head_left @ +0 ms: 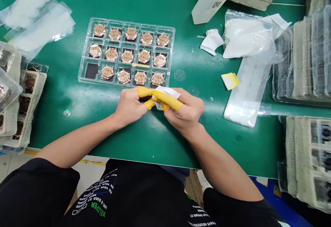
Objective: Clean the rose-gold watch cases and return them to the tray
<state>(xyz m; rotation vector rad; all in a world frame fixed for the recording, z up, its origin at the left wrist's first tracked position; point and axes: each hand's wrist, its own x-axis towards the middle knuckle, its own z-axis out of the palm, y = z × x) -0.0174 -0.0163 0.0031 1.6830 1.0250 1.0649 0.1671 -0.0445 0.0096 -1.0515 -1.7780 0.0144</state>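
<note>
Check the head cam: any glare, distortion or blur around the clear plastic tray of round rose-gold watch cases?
Head view: pale sheen on the glossy green work mat, bright glints on the clear plastic tray. Wide-angle bowing curves the mat's near edge. Yellow rubber finger cots look slightly soft, no heavy blur.

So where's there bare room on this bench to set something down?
Green mat shows between the clear tray of watch cases and the packed blister trays at the left, and below the white plastic sleeve, right of the right hand. The right edge is crowded with stacked trays; so is the top right corner.
</note>
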